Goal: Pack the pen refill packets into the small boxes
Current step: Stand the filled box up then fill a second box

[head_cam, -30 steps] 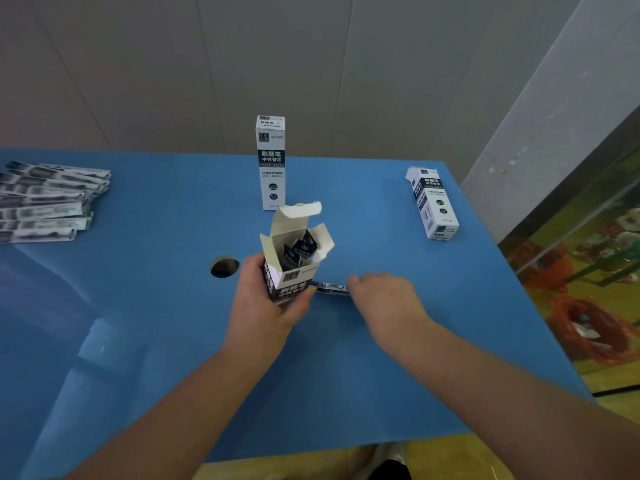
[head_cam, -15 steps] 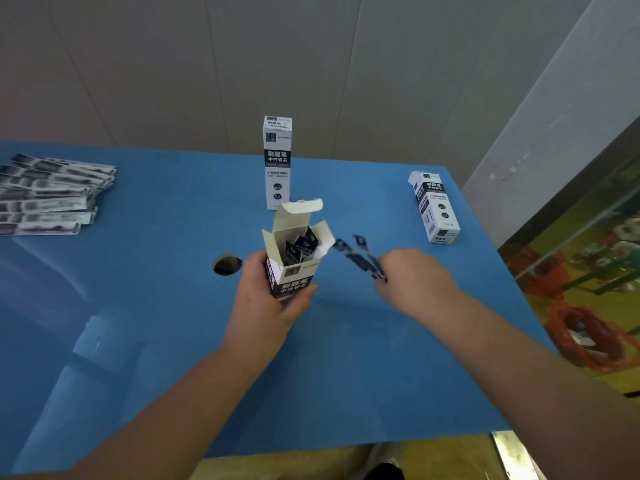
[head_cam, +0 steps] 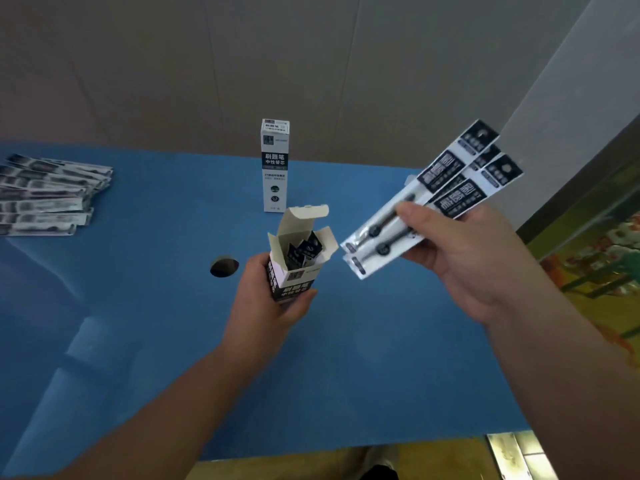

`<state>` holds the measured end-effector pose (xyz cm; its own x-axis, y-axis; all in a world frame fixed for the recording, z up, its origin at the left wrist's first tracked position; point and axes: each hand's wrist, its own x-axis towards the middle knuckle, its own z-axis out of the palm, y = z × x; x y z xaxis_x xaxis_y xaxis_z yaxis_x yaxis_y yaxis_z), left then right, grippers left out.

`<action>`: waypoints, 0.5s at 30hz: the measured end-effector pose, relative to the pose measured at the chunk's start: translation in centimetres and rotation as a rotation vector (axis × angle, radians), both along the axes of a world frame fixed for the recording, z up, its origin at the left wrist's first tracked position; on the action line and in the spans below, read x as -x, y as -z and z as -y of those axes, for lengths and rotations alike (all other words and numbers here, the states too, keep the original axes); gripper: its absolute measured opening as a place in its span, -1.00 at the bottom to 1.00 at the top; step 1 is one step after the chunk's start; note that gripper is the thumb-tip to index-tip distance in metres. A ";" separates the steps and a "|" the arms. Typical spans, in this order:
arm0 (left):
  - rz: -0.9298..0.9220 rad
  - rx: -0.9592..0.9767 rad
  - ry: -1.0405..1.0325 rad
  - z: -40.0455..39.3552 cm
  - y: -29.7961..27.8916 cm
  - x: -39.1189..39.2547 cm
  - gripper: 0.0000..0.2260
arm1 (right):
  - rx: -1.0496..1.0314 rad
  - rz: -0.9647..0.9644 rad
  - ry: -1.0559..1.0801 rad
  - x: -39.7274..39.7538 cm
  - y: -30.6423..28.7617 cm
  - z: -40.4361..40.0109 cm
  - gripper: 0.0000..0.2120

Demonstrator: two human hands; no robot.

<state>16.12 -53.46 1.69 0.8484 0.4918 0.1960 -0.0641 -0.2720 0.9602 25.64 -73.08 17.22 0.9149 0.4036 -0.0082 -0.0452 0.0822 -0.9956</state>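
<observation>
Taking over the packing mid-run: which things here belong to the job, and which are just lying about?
Job:
- open small box, gripped by the left hand, some packets already inside
- fanned refill packets in the right hand
- packet pile, table's far left
- closed upright box

Lying about:
- round hole in the blue table
- wall panels

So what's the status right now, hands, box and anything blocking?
Left hand grips open box, packets already inside. Right hand pinches fanned refill packets above and right of it. Box mouth unobstructed.
</observation>
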 end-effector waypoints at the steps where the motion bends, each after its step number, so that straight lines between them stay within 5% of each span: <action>1: -0.011 0.001 0.000 0.1 0.0 0.0 -0.54 | -0.038 0.019 0.020 0.5 -0.2 -0.5 -0.88; 15: -0.023 -0.130 -0.027 0.7 0.9 -0.3 -0.59 | 0.459 0.482 0.154 3.0 1.1 -5.4 -0.88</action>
